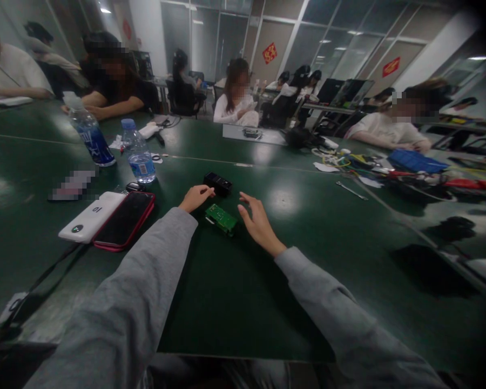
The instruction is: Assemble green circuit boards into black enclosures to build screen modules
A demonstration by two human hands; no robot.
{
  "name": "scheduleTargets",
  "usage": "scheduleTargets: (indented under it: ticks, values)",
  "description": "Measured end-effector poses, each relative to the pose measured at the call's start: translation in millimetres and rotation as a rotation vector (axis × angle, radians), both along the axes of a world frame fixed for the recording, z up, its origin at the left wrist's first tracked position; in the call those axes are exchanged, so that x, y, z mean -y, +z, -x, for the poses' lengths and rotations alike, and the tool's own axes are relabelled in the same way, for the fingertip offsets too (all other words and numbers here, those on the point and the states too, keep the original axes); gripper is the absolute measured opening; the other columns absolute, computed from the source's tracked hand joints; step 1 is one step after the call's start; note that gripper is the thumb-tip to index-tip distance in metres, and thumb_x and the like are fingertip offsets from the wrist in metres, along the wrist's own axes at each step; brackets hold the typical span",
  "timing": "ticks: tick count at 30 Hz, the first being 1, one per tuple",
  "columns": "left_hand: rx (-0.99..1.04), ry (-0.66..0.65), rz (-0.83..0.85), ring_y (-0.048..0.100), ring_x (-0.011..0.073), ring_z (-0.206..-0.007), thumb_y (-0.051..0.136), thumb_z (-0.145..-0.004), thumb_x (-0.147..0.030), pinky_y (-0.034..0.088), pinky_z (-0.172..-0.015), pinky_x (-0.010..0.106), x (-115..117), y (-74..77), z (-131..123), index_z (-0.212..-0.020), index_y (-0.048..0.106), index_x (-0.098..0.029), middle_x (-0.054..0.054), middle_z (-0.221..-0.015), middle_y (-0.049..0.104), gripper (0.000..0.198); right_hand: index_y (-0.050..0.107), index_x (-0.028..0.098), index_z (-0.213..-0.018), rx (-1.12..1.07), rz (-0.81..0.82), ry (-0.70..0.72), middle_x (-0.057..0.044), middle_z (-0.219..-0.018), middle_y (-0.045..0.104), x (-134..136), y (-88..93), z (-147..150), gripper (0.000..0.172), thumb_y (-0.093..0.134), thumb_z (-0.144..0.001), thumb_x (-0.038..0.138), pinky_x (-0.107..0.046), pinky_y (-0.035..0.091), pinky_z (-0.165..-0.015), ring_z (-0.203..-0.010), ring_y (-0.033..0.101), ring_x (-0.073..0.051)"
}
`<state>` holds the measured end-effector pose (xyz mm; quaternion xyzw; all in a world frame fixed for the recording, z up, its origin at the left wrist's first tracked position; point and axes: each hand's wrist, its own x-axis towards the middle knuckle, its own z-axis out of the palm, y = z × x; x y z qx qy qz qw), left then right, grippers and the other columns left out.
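On the green tabletop (243, 302) lies a green circuit board (221, 219) with small parts on it, between my two hands. Just beyond it rests a small black box-shaped device (217, 183). My left hand (195, 198) is at the near left side of that device, its fingers curled together in a pinch and the tips close to its edge. What the fingertips hold, if anything, I cannot make out. To the right of the board, my right hand (259, 220) hovers open with thumb and fingers apart, holding nothing.
Left of me lie a white power bank (91, 216) and a red-cased phone (125, 219). Behind them stand two water bottles, one clear (140, 154) and one blue-labelled (91, 132). A wrench (351, 190) and tangled cables (348, 159) lie right. Other people sit around.
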<state>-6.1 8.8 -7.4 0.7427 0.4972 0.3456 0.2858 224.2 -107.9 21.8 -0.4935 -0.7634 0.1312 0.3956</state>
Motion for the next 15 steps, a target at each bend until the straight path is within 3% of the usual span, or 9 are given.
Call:
scheduleTargets:
  ticks: [4,7,10,15]
  values:
    - [0.210,-0.009,-0.002,0.066,0.0177,-0.079,0.051,-0.087,-0.050,0.050,-0.080,0.032,-5.5,-3.9,1.3,-0.085,0.071,-0.015,0.007,-0.085,0.073,0.040,0.040,0.020,-0.142,-0.025,-0.080,-0.061,-0.013,-0.137,0.048,-62.6,-12.1,17.0,0.058,0.053,-0.092,0.047,-0.049,0.037,-0.108,-0.127,0.044,-0.026]
    - [0.333,0.019,0.006,0.064,0.0169,-0.074,0.053,-0.085,-0.050,0.050,-0.077,0.031,-8.8,-5.6,1.2,-0.080,0.070,-0.015,0.006,-0.078,0.071,0.039,0.046,0.017,-0.138,-0.051,-0.075,-0.016,-0.015,-0.134,0.050,-94.8,-27.9,27.7,0.061,0.062,-0.085,0.043,-0.047,0.039,-0.107,-0.124,0.047,-0.027]
    - [0.414,0.033,0.035,0.063,0.0158,-0.071,0.055,-0.083,-0.051,0.049,-0.073,0.030,-10.0,-5.4,0.2,-0.078,0.069,-0.014,0.006,-0.076,0.070,0.039,0.057,0.016,-0.125,-0.245,0.009,-0.036,-0.014,-0.121,0.058,-110.0,-42.5,26.4,0.051,0.062,-0.083,0.046,-0.045,0.043,-0.103,-0.114,0.055,-0.025]
    - [0.441,0.039,0.059,0.062,0.0152,-0.070,0.056,-0.083,-0.049,0.048,-0.071,0.029,-9.8,-4.3,-0.7,-0.078,0.068,-0.014,0.005,-0.074,0.069,0.037,0.058,0.016,-0.116,-0.641,0.227,-0.079,-0.012,-0.113,0.063,-117.4,-54.1,11.3,0.058,0.060,-0.078,0.060,-0.044,0.049,-0.096,-0.105,0.061,-0.024]
